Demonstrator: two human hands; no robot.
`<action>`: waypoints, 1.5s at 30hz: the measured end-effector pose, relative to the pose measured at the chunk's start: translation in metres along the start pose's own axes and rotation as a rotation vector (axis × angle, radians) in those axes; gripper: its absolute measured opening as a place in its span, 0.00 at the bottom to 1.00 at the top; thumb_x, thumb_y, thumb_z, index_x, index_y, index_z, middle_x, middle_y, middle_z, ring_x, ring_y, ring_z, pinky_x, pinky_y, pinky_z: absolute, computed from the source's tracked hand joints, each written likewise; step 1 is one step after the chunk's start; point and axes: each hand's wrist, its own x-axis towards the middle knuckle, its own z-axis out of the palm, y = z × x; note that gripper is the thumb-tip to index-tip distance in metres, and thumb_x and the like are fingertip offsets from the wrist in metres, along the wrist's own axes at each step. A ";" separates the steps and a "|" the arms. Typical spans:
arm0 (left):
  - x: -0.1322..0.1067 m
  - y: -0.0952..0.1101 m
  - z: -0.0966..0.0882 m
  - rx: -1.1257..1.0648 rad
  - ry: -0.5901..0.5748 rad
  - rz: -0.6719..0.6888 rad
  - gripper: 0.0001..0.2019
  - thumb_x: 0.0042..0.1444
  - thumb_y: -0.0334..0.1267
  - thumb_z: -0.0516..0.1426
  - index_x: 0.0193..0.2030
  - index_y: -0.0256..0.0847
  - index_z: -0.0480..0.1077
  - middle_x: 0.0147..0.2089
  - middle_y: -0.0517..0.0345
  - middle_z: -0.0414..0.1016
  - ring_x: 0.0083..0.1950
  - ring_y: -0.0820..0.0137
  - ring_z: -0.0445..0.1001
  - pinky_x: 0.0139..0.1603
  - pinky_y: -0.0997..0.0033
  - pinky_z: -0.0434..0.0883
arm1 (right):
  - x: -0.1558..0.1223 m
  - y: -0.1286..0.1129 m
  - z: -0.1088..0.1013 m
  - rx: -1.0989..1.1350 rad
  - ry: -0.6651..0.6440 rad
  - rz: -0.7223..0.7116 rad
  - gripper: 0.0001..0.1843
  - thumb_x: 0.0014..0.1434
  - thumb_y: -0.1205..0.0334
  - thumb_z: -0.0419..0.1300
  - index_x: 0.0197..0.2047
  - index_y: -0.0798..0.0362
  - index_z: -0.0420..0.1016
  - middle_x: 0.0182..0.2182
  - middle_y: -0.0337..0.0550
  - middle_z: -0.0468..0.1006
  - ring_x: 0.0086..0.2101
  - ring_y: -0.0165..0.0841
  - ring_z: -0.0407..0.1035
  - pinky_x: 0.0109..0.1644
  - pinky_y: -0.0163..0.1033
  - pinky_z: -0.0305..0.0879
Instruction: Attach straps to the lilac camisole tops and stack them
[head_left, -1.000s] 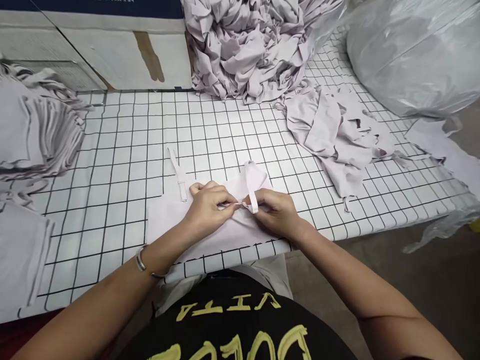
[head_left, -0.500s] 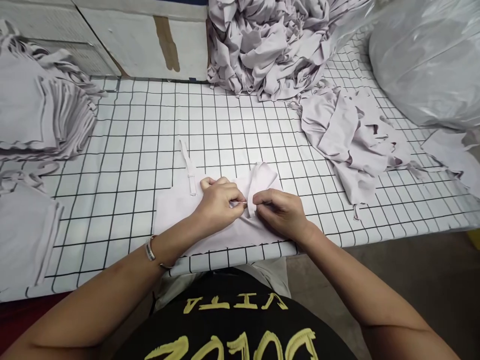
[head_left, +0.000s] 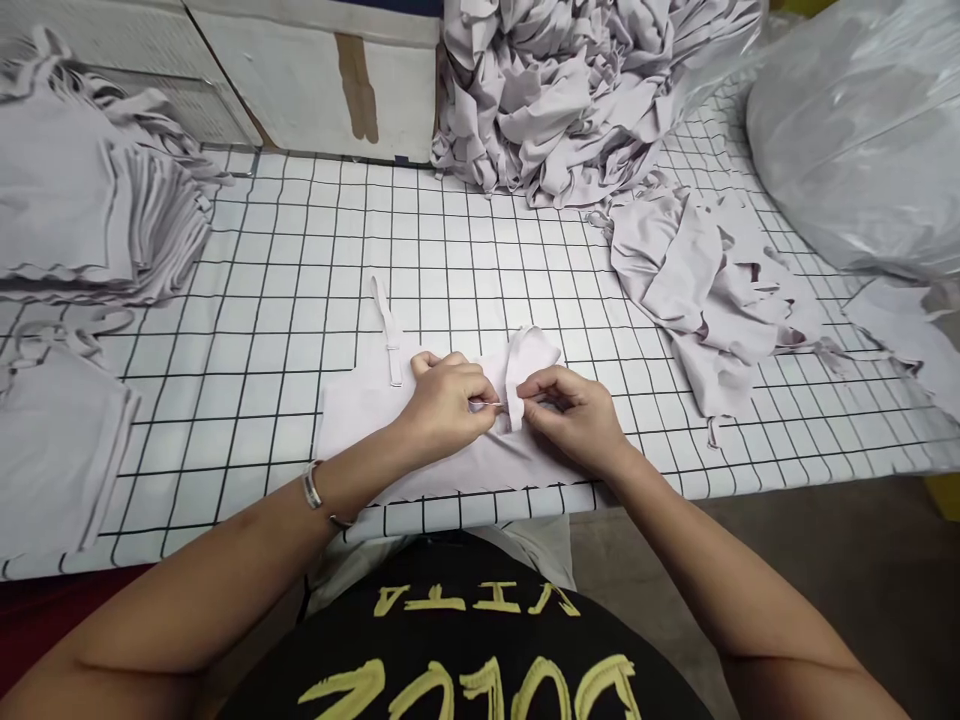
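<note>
**Two-point pinch hold**

The pale garment (head_left: pixel 465 470) lies spread at the near edge of the gridded table (head_left: pixel 300 240), presumably for support. The left hand (head_left: pixel 454 402) pinches its upper border; the right hand (head_left: pixel 576 418) pinches the strap (head_left: pixel 514 392) alongside, apparently to tension the fabric.

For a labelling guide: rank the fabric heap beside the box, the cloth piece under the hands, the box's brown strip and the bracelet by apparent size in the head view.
Largest to smallest:
1. Fabric heap
2. Cloth piece, partly covered
3. Brown strip
4. Bracelet
</note>
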 end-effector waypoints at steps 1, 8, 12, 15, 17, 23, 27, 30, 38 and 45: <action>0.000 0.000 0.000 0.000 -0.003 -0.003 0.05 0.50 0.33 0.59 0.24 0.42 0.73 0.28 0.64 0.77 0.39 0.68 0.68 0.50 0.55 0.49 | 0.006 -0.001 -0.003 0.125 0.018 0.079 0.08 0.51 0.64 0.66 0.35 0.50 0.73 0.29 0.39 0.79 0.31 0.32 0.74 0.37 0.40 0.74; 0.000 0.000 -0.001 -0.008 -0.013 -0.006 0.06 0.51 0.36 0.61 0.25 0.42 0.73 0.29 0.63 0.77 0.40 0.67 0.68 0.52 0.54 0.49 | 0.038 -0.007 -0.025 0.493 -0.013 0.506 0.23 0.40 0.62 0.74 0.35 0.50 0.65 0.26 0.37 0.77 0.28 0.31 0.74 0.38 0.41 0.76; 0.000 -0.001 -0.001 -0.011 -0.007 0.000 0.06 0.51 0.36 0.61 0.25 0.43 0.73 0.29 0.63 0.76 0.40 0.66 0.68 0.51 0.54 0.49 | 0.023 -0.007 -0.012 0.321 -0.051 0.261 0.27 0.43 0.60 0.73 0.41 0.48 0.62 0.25 0.32 0.75 0.28 0.30 0.73 0.37 0.38 0.73; 0.000 -0.001 0.000 -0.014 -0.004 -0.001 0.05 0.51 0.34 0.60 0.25 0.43 0.73 0.29 0.63 0.77 0.40 0.67 0.68 0.51 0.54 0.49 | 0.012 -0.003 -0.003 0.176 -0.089 0.104 0.22 0.48 0.60 0.70 0.42 0.48 0.63 0.28 0.34 0.75 0.30 0.30 0.74 0.37 0.37 0.72; 0.000 -0.001 -0.001 -0.017 -0.006 -0.004 0.06 0.51 0.34 0.60 0.24 0.43 0.73 0.29 0.63 0.77 0.40 0.67 0.68 0.51 0.54 0.49 | 0.009 0.000 -0.001 0.091 -0.116 0.031 0.19 0.51 0.61 0.68 0.41 0.48 0.64 0.30 0.36 0.75 0.32 0.30 0.74 0.40 0.38 0.72; 0.000 0.000 0.000 -0.024 -0.007 -0.005 0.07 0.52 0.36 0.60 0.24 0.42 0.72 0.29 0.64 0.77 0.40 0.67 0.68 0.50 0.55 0.49 | 0.011 0.003 0.000 -0.019 -0.119 -0.054 0.15 0.54 0.64 0.66 0.41 0.48 0.65 0.33 0.37 0.74 0.34 0.30 0.73 0.42 0.39 0.71; 0.000 -0.001 0.000 -0.027 -0.001 -0.006 0.06 0.52 0.36 0.60 0.25 0.43 0.72 0.30 0.64 0.78 0.40 0.67 0.68 0.51 0.55 0.49 | 0.013 0.002 0.000 -0.006 -0.132 -0.061 0.15 0.54 0.64 0.65 0.42 0.48 0.65 0.37 0.39 0.73 0.37 0.31 0.72 0.43 0.40 0.71; 0.000 -0.001 0.000 -0.023 -0.003 -0.011 0.07 0.51 0.35 0.60 0.24 0.42 0.71 0.29 0.64 0.77 0.39 0.66 0.68 0.50 0.55 0.49 | 0.011 0.002 -0.002 -0.026 -0.150 -0.049 0.15 0.54 0.65 0.65 0.42 0.48 0.64 0.36 0.39 0.73 0.37 0.31 0.72 0.44 0.40 0.72; 0.001 0.000 0.000 -0.013 -0.003 -0.021 0.07 0.50 0.33 0.59 0.23 0.42 0.70 0.29 0.64 0.76 0.39 0.67 0.68 0.50 0.55 0.49 | 0.006 0.005 0.000 -0.026 -0.123 -0.069 0.13 0.54 0.66 0.64 0.40 0.49 0.65 0.35 0.39 0.73 0.36 0.31 0.72 0.44 0.40 0.73; 0.001 0.000 0.000 -0.008 -0.007 -0.013 0.07 0.50 0.33 0.59 0.23 0.42 0.70 0.29 0.64 0.76 0.39 0.67 0.67 0.50 0.55 0.49 | 0.005 0.006 0.002 -0.042 -0.103 -0.077 0.12 0.54 0.67 0.64 0.37 0.49 0.64 0.32 0.38 0.73 0.34 0.30 0.71 0.42 0.39 0.72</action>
